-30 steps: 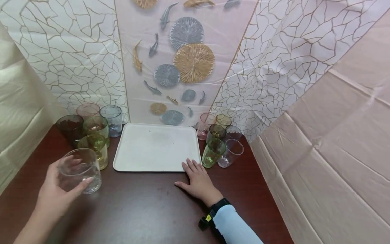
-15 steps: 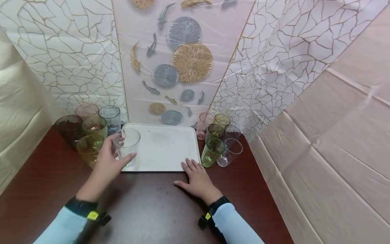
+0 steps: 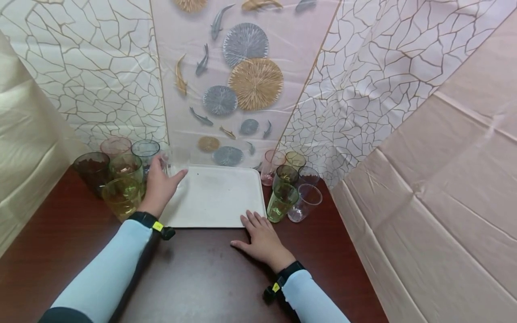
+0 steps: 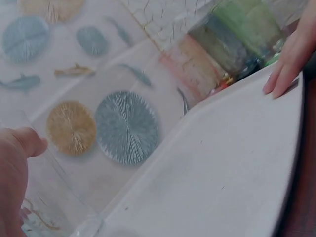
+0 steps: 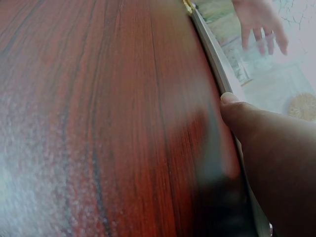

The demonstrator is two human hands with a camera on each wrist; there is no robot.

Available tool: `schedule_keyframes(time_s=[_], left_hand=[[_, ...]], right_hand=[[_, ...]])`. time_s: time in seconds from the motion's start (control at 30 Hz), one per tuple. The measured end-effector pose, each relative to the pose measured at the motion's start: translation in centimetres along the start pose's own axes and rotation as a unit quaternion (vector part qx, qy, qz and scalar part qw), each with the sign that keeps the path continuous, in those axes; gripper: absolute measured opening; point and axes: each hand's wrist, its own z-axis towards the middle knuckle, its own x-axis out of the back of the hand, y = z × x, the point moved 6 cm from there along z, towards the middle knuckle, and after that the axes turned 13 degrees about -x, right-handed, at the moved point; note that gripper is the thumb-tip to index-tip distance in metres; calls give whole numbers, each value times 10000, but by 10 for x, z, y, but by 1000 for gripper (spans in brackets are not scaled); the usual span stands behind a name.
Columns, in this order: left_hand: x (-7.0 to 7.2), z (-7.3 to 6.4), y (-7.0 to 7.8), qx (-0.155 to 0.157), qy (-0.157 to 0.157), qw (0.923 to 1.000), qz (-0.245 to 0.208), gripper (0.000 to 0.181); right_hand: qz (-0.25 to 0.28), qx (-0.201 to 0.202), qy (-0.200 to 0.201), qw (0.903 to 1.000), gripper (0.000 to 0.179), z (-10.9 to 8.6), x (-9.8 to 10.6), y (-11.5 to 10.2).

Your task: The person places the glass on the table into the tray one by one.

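Observation:
My left hand [image 3: 160,188] grips a clear tumbler [image 3: 177,162] over the back left corner of the white rectangular tray [image 3: 214,197]. In the left wrist view, the thumb lies along the side of this see-through tumbler [image 4: 57,192], whose base is close over the tray's edge. My right hand [image 3: 264,242] rests at the tray's front right corner, fingers extended onto the rim. The right wrist view has its thumb [image 5: 237,111] against the tray's side.
Left of the tray stand several coloured tumblers, among them a yellow one [image 3: 121,197], a dark brown one [image 3: 90,172] and a blue one [image 3: 144,150]. Another group, with a green tumbler [image 3: 282,202] in front, stands to the right. Patterned cloth [image 3: 254,130] hangs behind the dark wooden table [image 3: 202,273].
My left hand has carried the clear tumbler from the table at front left, rightward and back, to the tray's back left corner. The right hand has stayed in place.

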Motion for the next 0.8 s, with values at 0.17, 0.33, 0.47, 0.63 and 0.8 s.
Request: schedule_keyframes(time_s=[0.17, 0.33, 0.47, 0.63, 0.8], left_hand=[[-10, 21, -9, -26, 188, 9998, -3, 99], [-20, 34, -19, -67, 305, 9995, -99, 97], [-25, 40, -24, -71, 336, 9994, -73, 96], [-31, 42, -27, -118, 337, 9993, -72, 96], [-34, 39, -32, 12, 355, 9994, -24, 98]], right_hand=[[-8, -3, 5, 10000, 100, 1, 0, 1], [14, 54, 51, 10000, 99, 0, 2, 0], [6, 48, 42, 10000, 100, -1, 1, -1], [-10, 41, 43, 10000, 101, -3, 1, -1], [42, 37, 26, 10000, 99, -4, 1, -2]])
